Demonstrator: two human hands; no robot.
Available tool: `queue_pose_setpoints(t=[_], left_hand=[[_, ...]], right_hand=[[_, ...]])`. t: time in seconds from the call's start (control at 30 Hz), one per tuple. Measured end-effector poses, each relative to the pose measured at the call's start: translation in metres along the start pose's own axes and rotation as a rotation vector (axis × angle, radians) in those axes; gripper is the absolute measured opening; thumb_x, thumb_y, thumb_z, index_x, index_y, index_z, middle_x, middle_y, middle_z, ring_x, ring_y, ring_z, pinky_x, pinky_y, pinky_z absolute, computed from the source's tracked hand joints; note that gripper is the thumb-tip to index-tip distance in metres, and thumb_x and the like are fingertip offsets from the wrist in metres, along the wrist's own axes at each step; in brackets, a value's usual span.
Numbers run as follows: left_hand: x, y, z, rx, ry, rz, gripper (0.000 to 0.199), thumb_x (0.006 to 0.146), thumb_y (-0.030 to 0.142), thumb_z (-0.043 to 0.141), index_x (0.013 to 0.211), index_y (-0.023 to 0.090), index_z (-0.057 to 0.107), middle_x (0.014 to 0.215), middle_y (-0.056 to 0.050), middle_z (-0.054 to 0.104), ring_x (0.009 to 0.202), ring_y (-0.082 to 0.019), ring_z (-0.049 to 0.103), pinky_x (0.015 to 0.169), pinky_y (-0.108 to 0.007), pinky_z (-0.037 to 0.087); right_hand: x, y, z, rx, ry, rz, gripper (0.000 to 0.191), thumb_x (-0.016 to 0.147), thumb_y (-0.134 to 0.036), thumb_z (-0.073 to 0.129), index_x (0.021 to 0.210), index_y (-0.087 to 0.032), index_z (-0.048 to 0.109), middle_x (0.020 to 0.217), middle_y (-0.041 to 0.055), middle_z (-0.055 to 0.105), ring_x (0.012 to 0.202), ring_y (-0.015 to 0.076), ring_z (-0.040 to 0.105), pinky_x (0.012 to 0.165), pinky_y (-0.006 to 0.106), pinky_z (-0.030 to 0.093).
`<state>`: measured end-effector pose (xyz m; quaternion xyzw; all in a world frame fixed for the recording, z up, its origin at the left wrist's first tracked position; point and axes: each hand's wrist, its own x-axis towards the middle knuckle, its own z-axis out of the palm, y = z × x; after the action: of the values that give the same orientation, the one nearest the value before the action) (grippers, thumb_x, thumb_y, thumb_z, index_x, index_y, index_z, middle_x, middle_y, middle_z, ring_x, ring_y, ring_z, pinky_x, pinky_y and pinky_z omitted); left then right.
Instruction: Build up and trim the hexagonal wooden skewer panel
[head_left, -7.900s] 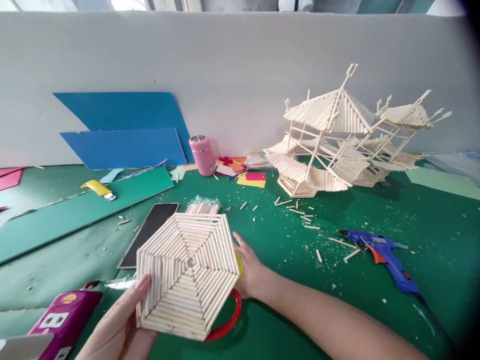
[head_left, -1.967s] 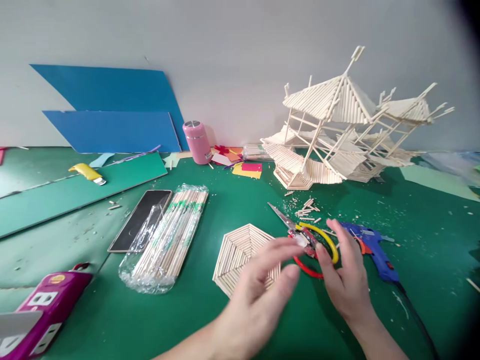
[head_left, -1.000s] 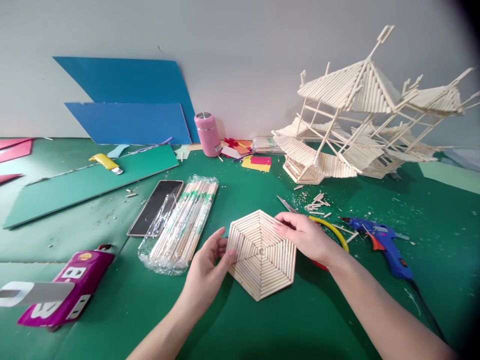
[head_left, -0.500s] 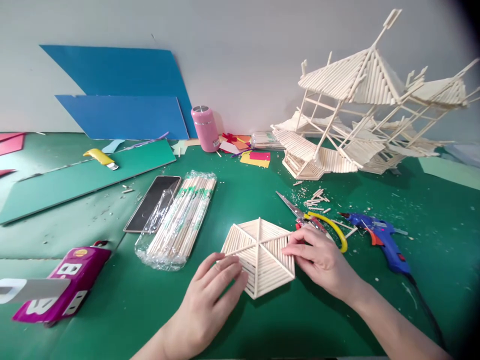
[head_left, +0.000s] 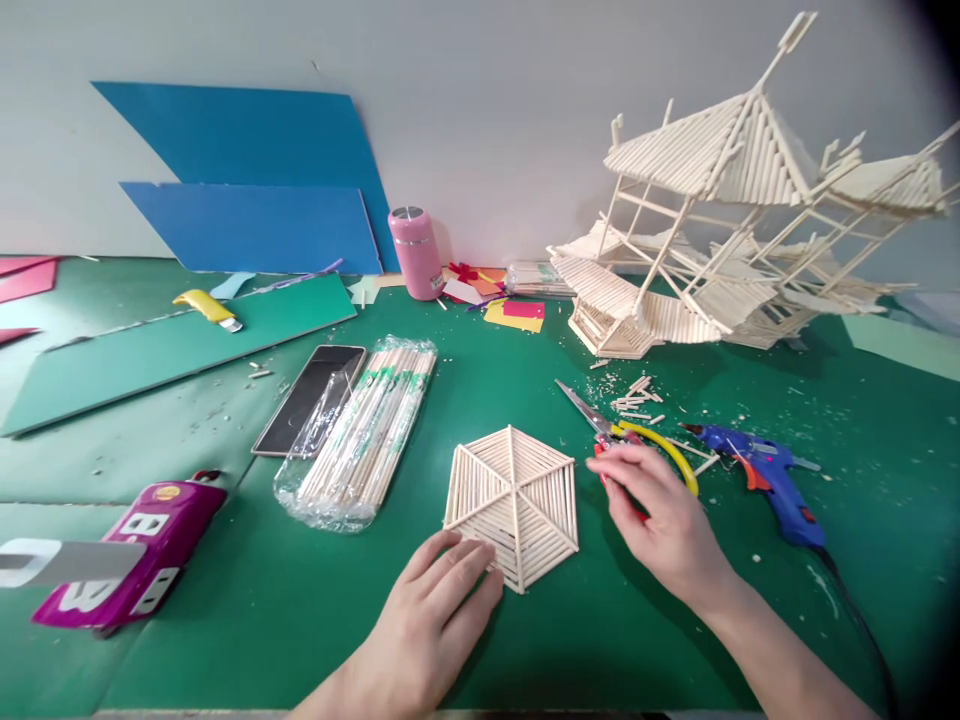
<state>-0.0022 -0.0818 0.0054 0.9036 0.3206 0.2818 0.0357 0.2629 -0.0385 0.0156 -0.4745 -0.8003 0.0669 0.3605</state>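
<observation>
A hexagonal panel of thin wooden sticks [head_left: 541, 500], with spokes meeting at its middle, lies on the green table. The fingers of my left hand [head_left: 435, 610] are closed over its lower left edge and hide that corner. To the right of the panel, and apart from it, is my right hand [head_left: 660, 520], its thumb and fingers slightly spread with nothing between them. It hangs over the red handle of a pointed cutting tool [head_left: 581, 405] and partly hides it. A curved yellow handle [head_left: 671, 455] shows just behind that hand.
A blue glue gun [head_left: 765, 465] with its cord lies at the right. Behind stands a stick-built pavilion model [head_left: 675, 240]. Bagged sticks [head_left: 367, 430], a phone [head_left: 304, 405] and a purple power strip [head_left: 142, 550] are at the left. A pink flask [head_left: 416, 255] stands farther back.
My right hand has let go of the panel's right edge and moved slightly right. The panel has turned a little and now lies flatter. My left hand stays at its edge.
</observation>
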Motion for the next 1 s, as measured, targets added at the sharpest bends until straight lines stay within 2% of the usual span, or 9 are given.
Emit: queue_pose_setpoints(t=[0.1,0.2,0.3,0.4,0.53,0.63,0.73,0.83,1.0], left_hand=[[0.013,-0.014,-0.011,0.003,0.098,-0.102,0.024,0.084,0.005,0.044,0.104,0.012,0.056,0.099,-0.012,0.062,0.094,-0.022,0.057,0.084,-0.042,0.043],[0.038,-0.032,-0.02,0.029,0.147,-0.221,0.019,0.082,0.007,0.05,0.099,0.011,0.057,0.093,-0.012,0.062,0.087,-0.021,0.058,0.074,-0.038,0.047],[0.063,-0.041,-0.018,0.02,0.091,-0.249,0.018,0.085,0.013,0.048,0.099,0.011,0.058,0.097,-0.013,0.062,0.09,-0.022,0.058,0.076,-0.038,0.048],[0.079,-0.041,-0.003,0.027,0.008,-0.196,0.022,0.085,0.017,0.048,0.104,0.01,0.057,0.104,-0.015,0.061,0.1,-0.026,0.056,0.083,-0.044,0.046],[0.079,-0.04,0.02,0.036,-0.05,-0.119,0.023,0.086,0.016,0.045,0.105,0.01,0.056,0.107,-0.015,0.061,0.105,-0.027,0.054,0.089,-0.047,0.043],[0.072,-0.042,0.029,0.055,-0.05,-0.144,0.024,0.086,0.016,0.044,0.106,0.012,0.054,0.112,-0.015,0.059,0.111,-0.028,0.051,0.092,-0.05,0.039],[0.067,-0.044,0.029,0.076,-0.099,-0.167,0.028,0.086,0.02,0.044,0.113,0.014,0.05,0.119,-0.015,0.057,0.12,-0.03,0.044,0.096,-0.056,0.034],[0.068,-0.046,0.024,0.048,-0.214,-0.171,0.03,0.087,0.025,0.042,0.116,0.019,0.048,0.129,-0.013,0.051,0.125,-0.032,0.038,0.096,-0.061,0.031],[0.073,-0.044,0.018,-0.019,-0.328,-0.171,0.028,0.086,0.032,0.044,0.11,0.022,0.054,0.132,-0.011,0.048,0.124,-0.03,0.039,0.095,-0.055,0.036]], right_hand=[[-0.002,0.002,-0.001,0.005,0.201,0.088,0.031,0.081,-0.007,0.053,0.108,-0.021,0.058,0.1,0.0077,0.057,0.098,0.022,0.056,0.082,0.038,0.05],[-0.005,0.005,0.003,0.033,0.3,0.142,0.033,0.081,-0.008,0.054,0.11,-0.023,0.058,0.099,0.0064,0.058,0.093,0.0214,0.058,0.075,0.036,0.052],[-0.009,0.007,0.004,0.027,0.38,0.168,0.036,0.082,-0.007,0.052,0.113,-0.025,0.057,0.101,0.0064,0.054,0.088,0.0199,0.058,0.071,0.035,0.053],[-0.012,0.009,0.001,-0.047,0.431,0.175,0.037,0.084,-0.007,0.048,0.114,-0.025,0.057,0.102,0.0068,0.049,0.086,0.0185,0.055,0.067,0.032,0.052],[-0.012,0.011,-0.003,-0.091,0.418,0.158,0.039,0.086,-0.008,0.042,0.117,-0.027,0.055,0.101,0.0064,0.046,0.09,0.018,0.052,0.069,0.03,0.049],[-0.012,0.014,-0.002,-0.101,0.417,0.176,0.041,0.087,-0.008,0.04,0.119,-0.029,0.054,0.101,0.0055,0.047,0.091,0.0174,0.052,0.072,0.031,0.047],[-0.014,0.02,-0.001,-0.124,0.436,0.215,0.039,0.088,-0.01,0.039,0.119,-0.028,0.054,0.103,0.0058,0.047,0.093,0.0182,0.051,0.073,0.031,0.045],[-0.015,0.025,-0.003,-0.136,0.451,0.263,0.037,0.088,-0.012,0.04,0.12,-0.026,0.055,0.104,0.0072,0.048,0.094,0.0195,0.051,0.072,0.032,0.045],[-0.013,0.028,-0.007,-0.15,0.569,0.286,0.032,0.086,-0.016,0.048,0.115,-0.024,0.058,0.1,0.007,0.052,0.084,0.0171,0.054,0.063,0.028,0.047]])
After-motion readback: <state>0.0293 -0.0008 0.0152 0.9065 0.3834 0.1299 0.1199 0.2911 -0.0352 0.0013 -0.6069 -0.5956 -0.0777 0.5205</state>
